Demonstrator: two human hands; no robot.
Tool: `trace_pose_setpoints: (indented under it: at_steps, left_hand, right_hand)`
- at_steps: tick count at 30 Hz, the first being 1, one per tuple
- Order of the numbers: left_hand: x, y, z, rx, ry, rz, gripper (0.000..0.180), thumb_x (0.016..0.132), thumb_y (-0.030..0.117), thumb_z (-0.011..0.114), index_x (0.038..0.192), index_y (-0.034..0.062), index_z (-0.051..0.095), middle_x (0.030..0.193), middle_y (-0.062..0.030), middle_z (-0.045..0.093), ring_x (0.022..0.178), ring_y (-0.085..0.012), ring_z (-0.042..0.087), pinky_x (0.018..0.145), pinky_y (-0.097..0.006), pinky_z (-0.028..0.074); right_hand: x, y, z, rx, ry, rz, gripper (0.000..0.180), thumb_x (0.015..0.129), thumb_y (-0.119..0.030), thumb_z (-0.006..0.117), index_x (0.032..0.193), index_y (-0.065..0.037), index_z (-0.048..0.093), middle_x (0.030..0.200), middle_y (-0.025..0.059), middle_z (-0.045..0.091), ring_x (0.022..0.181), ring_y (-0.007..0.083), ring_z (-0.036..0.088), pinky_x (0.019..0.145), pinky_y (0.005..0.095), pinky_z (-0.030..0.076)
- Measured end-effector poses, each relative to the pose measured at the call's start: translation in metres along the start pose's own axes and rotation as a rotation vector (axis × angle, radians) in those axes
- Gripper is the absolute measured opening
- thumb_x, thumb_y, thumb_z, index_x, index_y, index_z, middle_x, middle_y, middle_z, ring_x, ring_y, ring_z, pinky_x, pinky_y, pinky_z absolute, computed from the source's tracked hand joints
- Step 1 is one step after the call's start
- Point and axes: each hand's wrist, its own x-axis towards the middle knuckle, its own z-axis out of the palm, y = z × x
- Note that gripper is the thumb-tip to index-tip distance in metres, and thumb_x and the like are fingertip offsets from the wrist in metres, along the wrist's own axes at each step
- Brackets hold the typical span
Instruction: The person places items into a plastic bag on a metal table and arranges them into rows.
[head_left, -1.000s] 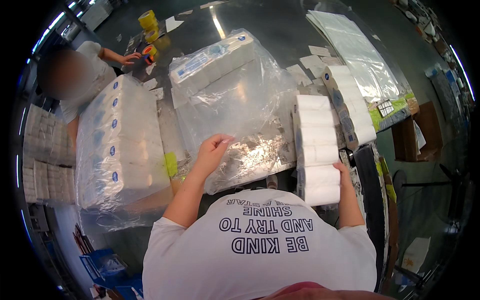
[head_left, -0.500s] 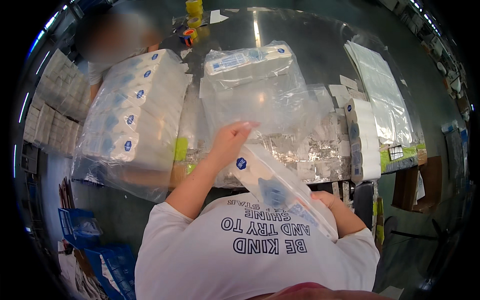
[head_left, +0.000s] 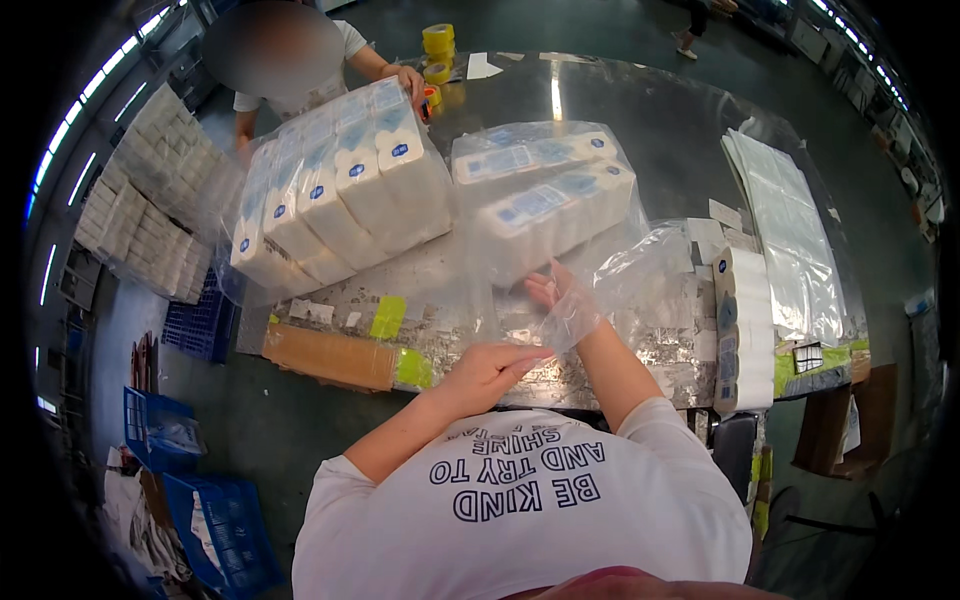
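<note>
A large clear plastic bag (head_left: 520, 285) lies before me on the table with two long packs of toilet rolls inside. The far pack (head_left: 535, 155) rests behind the near pack (head_left: 560, 205), nearly parallel to it. My left hand (head_left: 490, 375) pinches the bag's loose edge at its near end. My right hand (head_left: 558, 292) reaches into the bag's mouth just short of the near pack, fingers apart and holding nothing. Film drapes over that wrist. On the right, another pack of toilet rolls (head_left: 742, 330) stands along the table edge.
Across the table, a co-worker's hand (head_left: 405, 82) rests on a filled bag of roll packs (head_left: 340, 190). A stack of flat plastic bags (head_left: 785, 235) lies at right. Yellow tape rolls (head_left: 437, 52) stand at the far edge. Blue crates (head_left: 225, 530) sit on the floor at lower left.
The pack from my right hand has gone into the bag beside the first. My right hand has moved forward and released it. The co-worker's filled bag has turned and shifted away from me.
</note>
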Motion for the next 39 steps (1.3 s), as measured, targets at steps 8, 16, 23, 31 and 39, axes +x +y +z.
trace_pose_setpoints:
  at_steps: [8, 16, 23, 31, 39]
  left_hand:
    - [0.0, -0.05, 0.016, 0.076, 0.006, -0.268, 0.027, 0.097, 0.02, 0.053, 0.117, 0.0114, 0.067, 0.085, -0.0154, 0.068, 0.071, -0.0243, 0.061, 0.069, -0.032, 0.048]
    - [0.0, -0.064, 0.022, -0.022, 0.08, -0.385, 0.027, 0.096, 0.019, 0.053, 0.117, 0.0089, 0.068, 0.067, -0.0005, 0.055, 0.062, -0.0087, 0.045, 0.06, -0.028, 0.041]
    - [0.011, -0.076, 0.024, -0.033, -0.03, -0.393, 0.028, 0.097, 0.017, 0.052, 0.118, 0.0062, 0.067, 0.063, 0.004, 0.045, 0.059, -0.005, 0.039, 0.054, -0.024, 0.034]
    - [0.016, -0.077, 0.029, -0.025, -0.07, -0.297, 0.027, 0.097, 0.016, 0.052, 0.118, 0.0066, 0.067, 0.06, 0.0071, 0.039, 0.057, -0.0044, 0.035, 0.052, -0.023, 0.029]
    - [0.01, -0.082, 0.026, -0.077, -0.116, -0.319, 0.027, 0.098, 0.019, 0.052, 0.118, 0.006, 0.067, 0.062, 0.0077, 0.039, 0.058, -0.0034, 0.034, 0.052, -0.023, 0.029]
  right_hand:
    - [-0.068, -0.015, -0.026, -0.976, -0.448, 0.255, 0.046, 0.092, -0.028, 0.06, 0.129, -0.001, 0.056, 0.114, 0.0109, 0.067, 0.107, 0.0178, 0.061, 0.091, 0.0322, 0.047]
    - [-0.259, -0.162, -0.289, -1.187, 1.147, -0.357, 0.039, 0.084, -0.017, 0.058, 0.12, -0.004, 0.058, 0.089, 0.0072, 0.065, 0.073, 0.015, 0.061, 0.064, 0.0299, 0.049]
    - [-0.344, -0.13, -0.364, -0.798, 1.453, -0.212, 0.054, 0.083, -0.032, 0.068, 0.124, 0.001, 0.055, 0.082, 0.0116, 0.064, 0.05, 0.0186, 0.057, 0.039, 0.031, 0.043]
    - [-0.289, -0.101, -0.265, -0.878, 1.347, 0.114, 0.068, 0.082, -0.054, 0.064, 0.118, 0.003, 0.058, 0.086, 0.0176, 0.067, 0.058, 0.0264, 0.064, 0.047, 0.0348, 0.05]
    - [-0.268, -0.044, -0.23, -0.276, 1.228, -0.252, 0.062, 0.087, -0.036, 0.067, 0.132, 0.001, 0.046, 0.083, 0.0121, 0.066, 0.042, 0.0131, 0.049, 0.039, 0.0262, 0.038]
